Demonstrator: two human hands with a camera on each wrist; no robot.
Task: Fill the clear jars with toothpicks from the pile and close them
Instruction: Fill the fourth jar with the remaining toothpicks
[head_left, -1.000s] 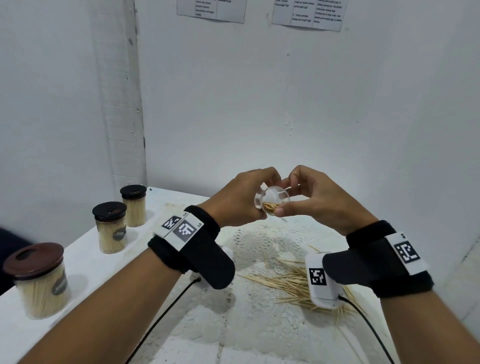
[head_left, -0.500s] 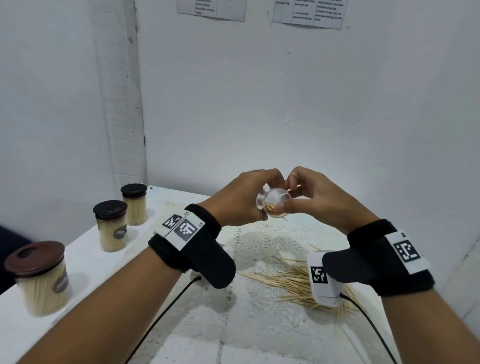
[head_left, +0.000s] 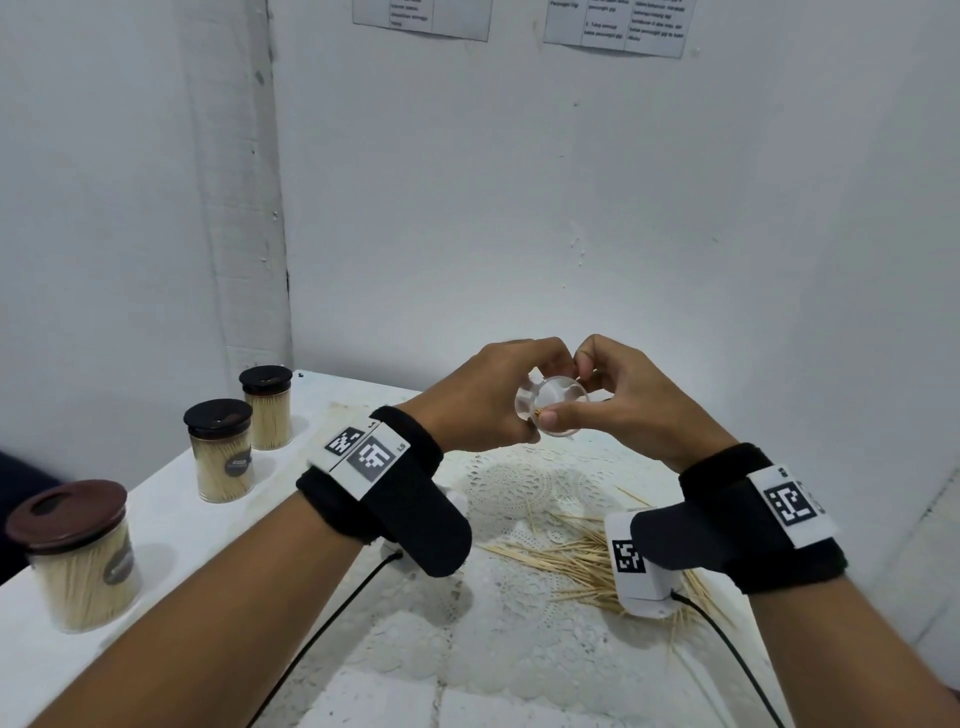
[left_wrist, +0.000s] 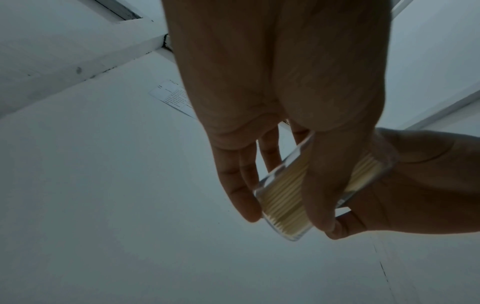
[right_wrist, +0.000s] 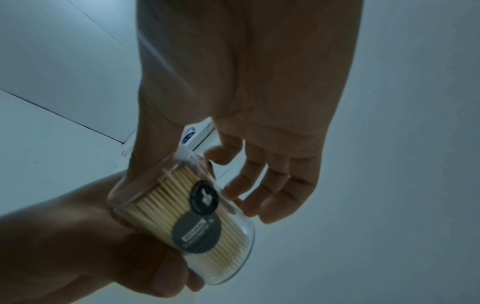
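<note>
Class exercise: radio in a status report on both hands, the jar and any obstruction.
Left hand grips clear jar; right hand pinches its rim. Toothpicks inside, no lid on. Nothing in the way.

White walls (head_left: 571, 208), taped papers (head_left: 615, 26) — text unreadable, white table (head_left: 171, 519)

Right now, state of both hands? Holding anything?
Left hand: fingers and thumb curled round the clear jar of toothpicks, held off the table.
Right hand: thumb and fingers pinch the same jar at its open end.

We see our left hand (left_wrist: 280, 102) gripping a clear jar (left_wrist: 283, 205) of toothpicks (left_wrist: 280, 197), our right hand (left_wrist: 415, 185) touching it.
</note>
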